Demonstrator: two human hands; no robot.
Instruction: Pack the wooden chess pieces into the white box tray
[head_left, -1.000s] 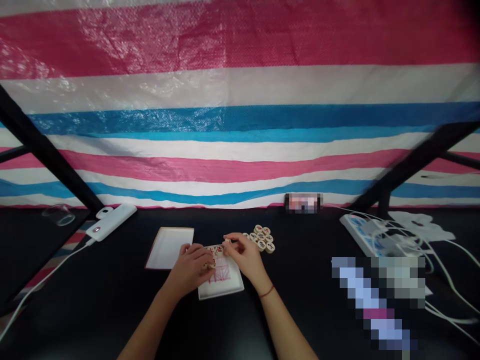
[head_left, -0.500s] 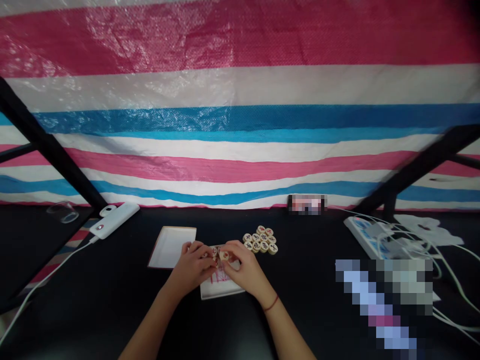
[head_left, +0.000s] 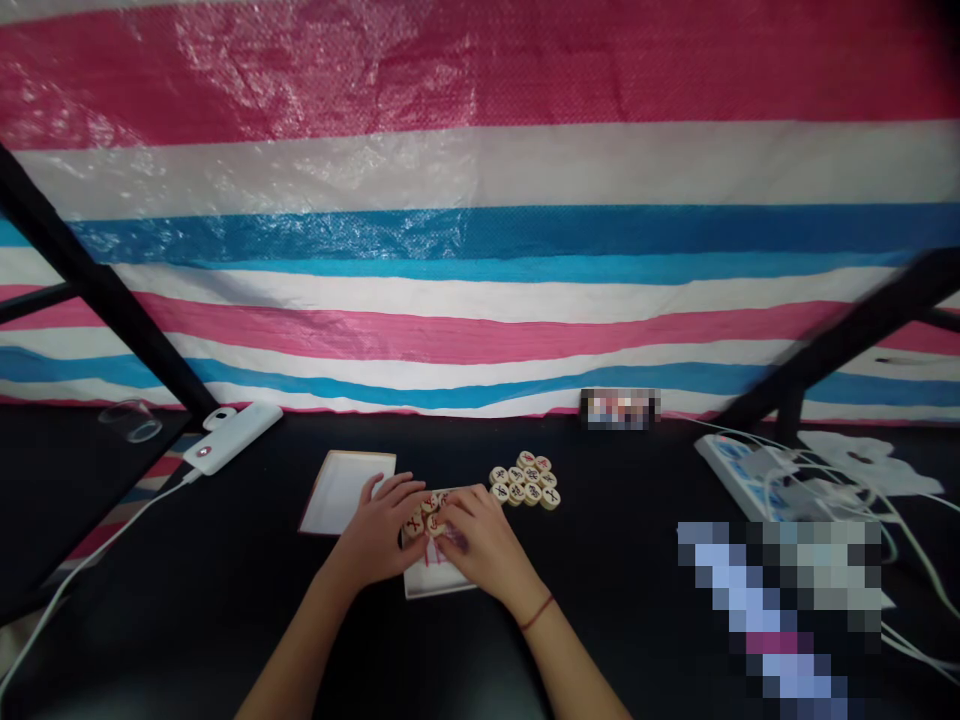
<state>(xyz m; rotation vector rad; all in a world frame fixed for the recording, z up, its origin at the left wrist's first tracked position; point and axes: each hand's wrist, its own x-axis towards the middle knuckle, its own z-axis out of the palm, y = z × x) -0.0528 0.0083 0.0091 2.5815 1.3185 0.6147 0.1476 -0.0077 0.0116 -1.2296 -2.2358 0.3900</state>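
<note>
Both my hands rest over a small white tray (head_left: 435,582) with a red grid, on the black table. Several round wooden chess discs (head_left: 424,518) with red marks lie in the tray between my fingers. My left hand (head_left: 379,535) curls at the tray's left side, its fingertips on the discs. My right hand (head_left: 480,540) covers the tray's right side, fingers bent down on the discs; a red string circles its wrist. A cluster of several more discs (head_left: 526,482) lies on the table just right of my hands. A white lid (head_left: 341,492) lies to the left.
A white power bank (head_left: 232,437) with a cable sits at the left, a clear glass (head_left: 131,420) beyond it. A power strip (head_left: 750,470) with tangled white cables fills the right. Black frame bars slant at both sides before a striped tarp.
My right hand came back from the loose cluster with a disc and lowered onto the tray. Both hands now press closer together over the discs in it.
</note>
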